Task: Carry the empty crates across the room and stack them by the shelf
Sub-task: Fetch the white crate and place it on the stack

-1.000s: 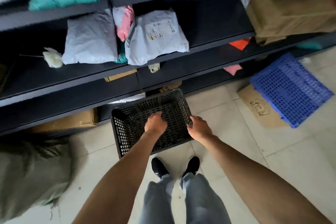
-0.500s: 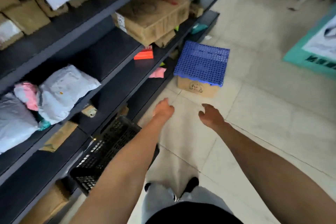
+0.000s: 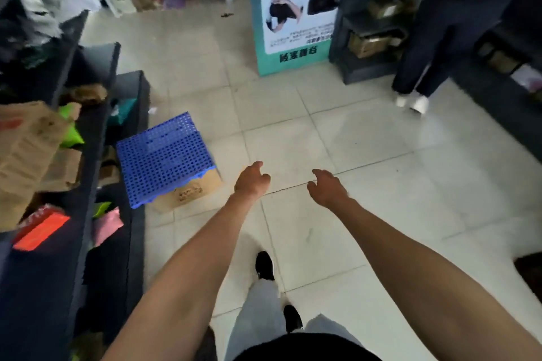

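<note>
Far left of the hands: dark shelf (image 3: 96, 155) running down the frame edge, its upper tiers smeared by motion blur. Brown boxes (image 3: 26, 141), green bags, a pink packet (image 3: 107, 226) and an orange-red packet (image 3: 41, 231) lie on it; labels unreadable.

Just left of the left hand, on the floor against the shelf: blue perforated crate (image 3: 164, 160), bottom up, lying on a flattened cardboard box (image 3: 190, 192). Whether more than one crate is stacked there cannot be told. No black crate in view.

Left hand (image 3: 251, 180): held out over the tiles, fingers loosely curled, nothing in it. Right hand (image 3: 327, 187): beside it and apart, fingers half spread, also empty. Both forearms bare, cut off by the lower frame edge.

Below the hands: grey trousers, two black shoes (image 3: 264, 265) on the pale tile floor (image 3: 366, 155).

Beyond the hands: teal and white poster stand (image 3: 296, 9), print too soft to read.

Far right of the hands: a second dark shelf (image 3: 369, 23) holding boxes, and another person's dark-trousered legs (image 3: 422, 53) in white shoes, upper body cut off.
</note>
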A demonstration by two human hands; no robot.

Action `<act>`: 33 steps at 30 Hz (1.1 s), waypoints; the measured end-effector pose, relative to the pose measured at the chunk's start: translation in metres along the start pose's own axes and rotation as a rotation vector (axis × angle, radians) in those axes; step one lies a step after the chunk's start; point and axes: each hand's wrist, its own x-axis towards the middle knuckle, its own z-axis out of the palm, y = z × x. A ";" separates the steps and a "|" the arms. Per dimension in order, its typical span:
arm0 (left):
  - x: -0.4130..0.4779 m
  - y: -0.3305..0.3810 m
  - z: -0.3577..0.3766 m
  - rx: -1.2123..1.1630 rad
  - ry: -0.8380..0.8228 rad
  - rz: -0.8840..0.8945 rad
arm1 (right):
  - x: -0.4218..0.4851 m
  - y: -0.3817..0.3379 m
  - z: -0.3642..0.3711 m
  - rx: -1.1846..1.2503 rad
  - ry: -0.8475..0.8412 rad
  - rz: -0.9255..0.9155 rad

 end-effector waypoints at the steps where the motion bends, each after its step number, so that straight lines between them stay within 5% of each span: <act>1: 0.012 0.018 0.008 0.017 -0.031 0.038 | 0.004 0.013 -0.010 0.018 0.015 0.050; 16: 0.141 0.242 0.133 0.292 -0.422 0.562 | 0.030 0.163 -0.098 0.269 0.303 0.660; 33: 0.153 0.423 0.289 0.564 -0.629 0.824 | 0.050 0.312 -0.141 0.584 0.488 0.961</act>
